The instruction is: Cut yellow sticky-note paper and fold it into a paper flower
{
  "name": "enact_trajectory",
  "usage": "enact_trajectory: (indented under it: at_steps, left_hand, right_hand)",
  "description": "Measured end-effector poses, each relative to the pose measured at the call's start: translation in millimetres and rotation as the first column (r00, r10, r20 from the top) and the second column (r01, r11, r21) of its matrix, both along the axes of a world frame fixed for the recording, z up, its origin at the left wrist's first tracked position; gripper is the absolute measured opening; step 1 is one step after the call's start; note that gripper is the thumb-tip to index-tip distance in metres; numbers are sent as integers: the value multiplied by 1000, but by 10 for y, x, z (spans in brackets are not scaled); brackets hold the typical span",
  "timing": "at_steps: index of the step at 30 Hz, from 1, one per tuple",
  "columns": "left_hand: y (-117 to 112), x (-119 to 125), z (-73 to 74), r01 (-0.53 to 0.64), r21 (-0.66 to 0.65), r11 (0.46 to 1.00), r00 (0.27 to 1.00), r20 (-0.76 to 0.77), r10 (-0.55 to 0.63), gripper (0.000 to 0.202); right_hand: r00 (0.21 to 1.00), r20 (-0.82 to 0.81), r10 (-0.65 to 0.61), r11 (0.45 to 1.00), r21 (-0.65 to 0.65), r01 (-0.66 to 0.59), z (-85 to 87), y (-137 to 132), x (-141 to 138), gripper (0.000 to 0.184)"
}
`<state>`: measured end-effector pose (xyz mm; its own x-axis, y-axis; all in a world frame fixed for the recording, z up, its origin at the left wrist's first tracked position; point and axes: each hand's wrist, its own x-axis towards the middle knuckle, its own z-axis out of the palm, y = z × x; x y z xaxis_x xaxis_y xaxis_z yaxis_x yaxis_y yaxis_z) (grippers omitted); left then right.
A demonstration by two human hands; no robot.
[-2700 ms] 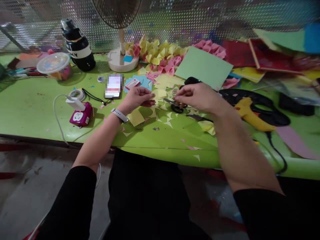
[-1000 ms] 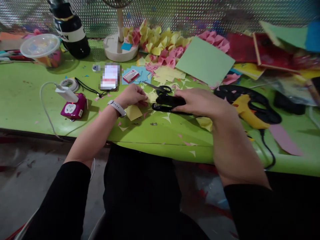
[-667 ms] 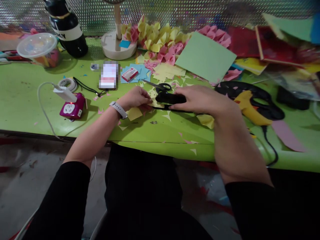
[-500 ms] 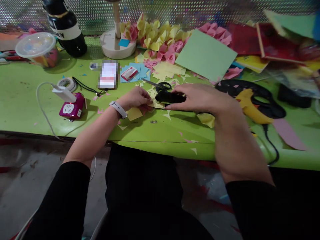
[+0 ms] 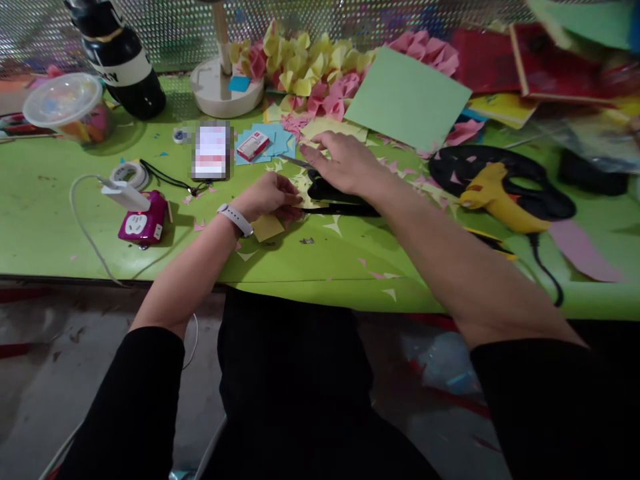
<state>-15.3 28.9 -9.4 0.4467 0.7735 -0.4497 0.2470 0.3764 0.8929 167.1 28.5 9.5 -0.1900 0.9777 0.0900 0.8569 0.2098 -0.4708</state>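
While my right grip lies over the top of the stapler, its fingers loosely outstretched rather than wrapped round it, my left grip pinches yellow paper at the stapler's left end. I cannot tell how hard my right palm presses. The stapler lies low over the worktop. Just behind it are scissors, partly hidden by my right fingers. Farther behind and left of it I see a box and a phone; behind and right, a green sheet; well to its right, a glue gun.
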Motion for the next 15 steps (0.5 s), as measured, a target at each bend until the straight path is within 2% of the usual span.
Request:
enact_trajectory:
  at_steps: [5, 11, 15]
  left_hand:
    - [11, 7, -7, 6, 2, 1000, 1000, -5, -6, 20]
    - [-1, 10, -6, 12, 16, 1000, 1000, -1, -12, 20]
    - [-7, 9, 3, 10, 20, 1000, 1000, 2, -10, 22]
  right_hand:
    - [1000, 3, -12, 1000, -6, 12, -197, 89, -20, 78]
    - [999, 36, -2, 999, -53, 4, -230, 101, -53, 72]
    - [999, 33, 13, 999, -35, -12, -279, 151, -61, 71]
